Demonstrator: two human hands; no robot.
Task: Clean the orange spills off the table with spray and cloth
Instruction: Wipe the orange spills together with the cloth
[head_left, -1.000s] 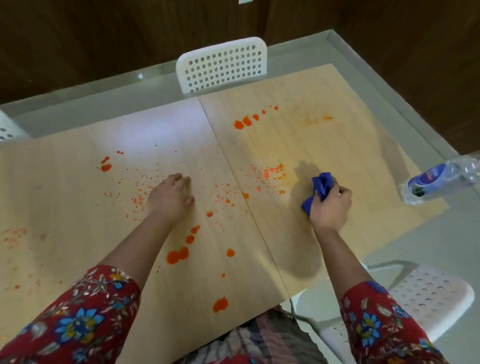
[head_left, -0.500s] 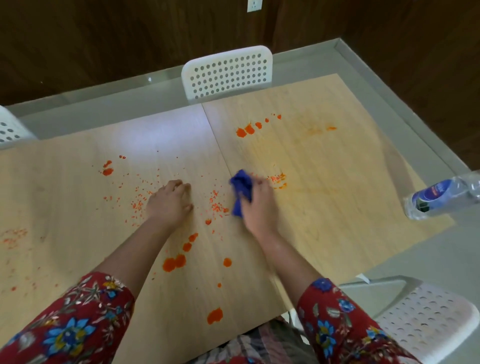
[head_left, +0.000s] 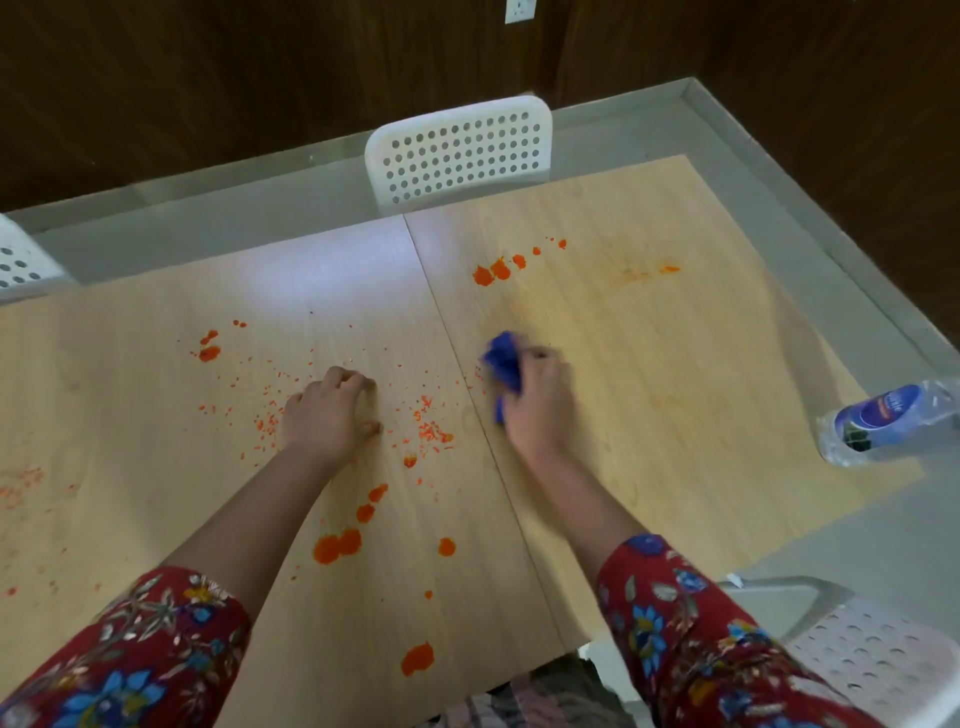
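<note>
A crumpled blue cloth (head_left: 503, 359) is gripped in my right hand (head_left: 537, 402), pressed onto the wooden table (head_left: 675, 364) just right of the seam between its two boards. My left hand (head_left: 327, 415) rests on the left board with fingers bent, holding nothing, amid fine orange specks (head_left: 431, 431). Larger orange blobs lie at the back right (head_left: 491, 273), near my left forearm (head_left: 337, 545), at the front edge (head_left: 418, 659) and at the left (head_left: 209, 349). A clear spray bottle with a blue label (head_left: 893, 421) lies on its side at the table's right edge.
White perforated chairs stand at the far side (head_left: 460, 150), the far left (head_left: 21, 265) and the near right (head_left: 872, 660). A grey floor and dark wooden wall surround the table. Faint orange smears (head_left: 649, 273) mark the right board.
My right hand swept the cloth leftward from the right board to the seam, then shifted slightly right. The orange specks on the right board near the seam are gone. My left hand stayed put.
</note>
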